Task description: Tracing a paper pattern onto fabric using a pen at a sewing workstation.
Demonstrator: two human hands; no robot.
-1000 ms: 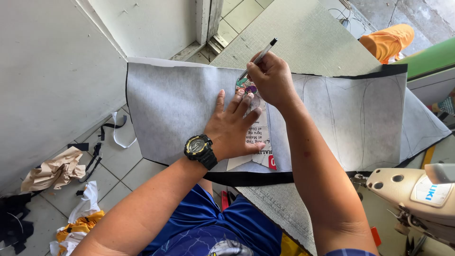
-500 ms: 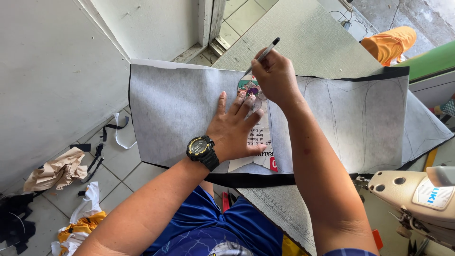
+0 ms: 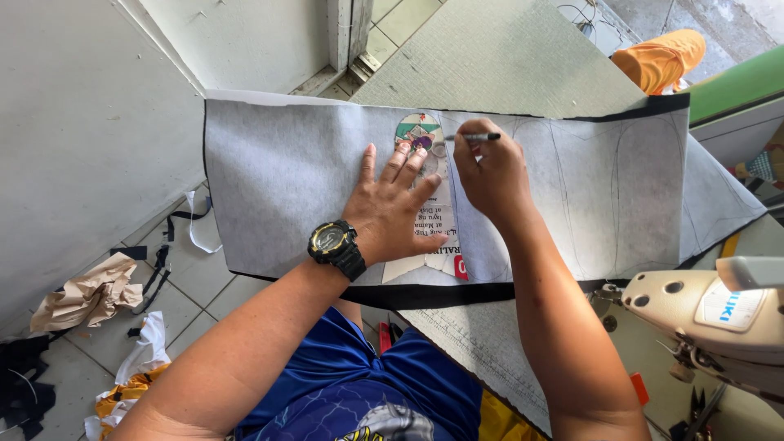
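A grey sheet of fabric (image 3: 286, 171) with a black edge lies spread over a table, hanging off its left side. On it rests a printed cardboard pattern piece (image 3: 425, 175) with a rounded top. My left hand (image 3: 396, 204), with a black wristwatch, presses flat on the pattern, fingers spread. My right hand (image 3: 490, 175) holds a pen (image 3: 476, 137) whose tip touches the fabric at the pattern's upper right edge. Faint drawn outlines show on the fabric to the right.
A cream sewing machine (image 3: 702, 314) stands at the lower right. Orange cloth (image 3: 661, 57) and a green surface (image 3: 739, 82) lie at the far right. Crumpled paper (image 3: 86, 294), scraps and straps litter the tiled floor at the left. A white wall rises at the left.
My right hand has swung the pen from pointing up and away to lying level along the pattern's top right. My left hand has stayed pressed on the pattern.
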